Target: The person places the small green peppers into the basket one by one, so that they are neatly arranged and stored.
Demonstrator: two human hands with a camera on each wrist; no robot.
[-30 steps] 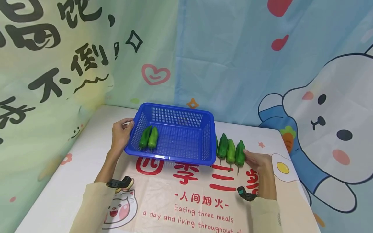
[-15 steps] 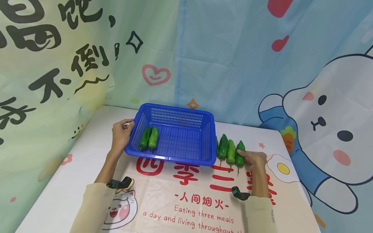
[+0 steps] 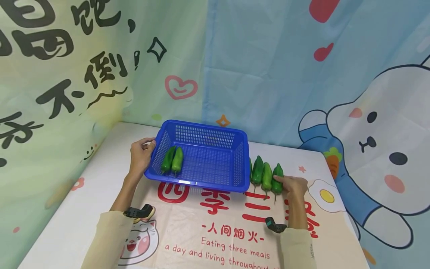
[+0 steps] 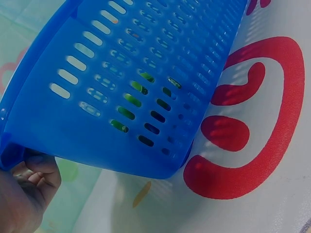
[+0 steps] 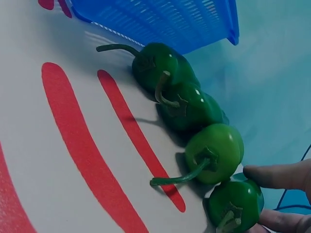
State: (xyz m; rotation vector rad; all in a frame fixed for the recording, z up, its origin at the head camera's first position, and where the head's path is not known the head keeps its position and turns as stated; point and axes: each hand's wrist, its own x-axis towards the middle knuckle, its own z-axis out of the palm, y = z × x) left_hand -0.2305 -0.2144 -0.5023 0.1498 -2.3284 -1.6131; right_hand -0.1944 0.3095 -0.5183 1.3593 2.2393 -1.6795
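Note:
My left hand (image 3: 140, 158) grips the left rim of a blue plastic basket (image 3: 205, 160), its fingers up under the lip in the left wrist view. Inside, at the left end, lie a dark green pepper (image 3: 168, 160) and a lighter green pepper (image 3: 177, 160). A row of several green peppers (image 3: 267, 176) lies to the right of the basket, stems toward me. The leftmost is partly hidden by the basket in the head view. My right hand (image 3: 295, 185) pinches the rightmost green pepper (image 5: 233, 201), thumb on top and fingers at its outer side.
Red characters and English words are printed on the table cover (image 3: 215, 224). Printed cloth hangs behind the table (image 3: 255, 93) and along its left side. A wrist camera (image 3: 274, 225) is strapped to the right wrist, another (image 3: 139, 212) to the left.
My right hand has moved left from beside the rightmost pepper onto it, and the thumb now lies over it. The left hand and the basket keep their place.

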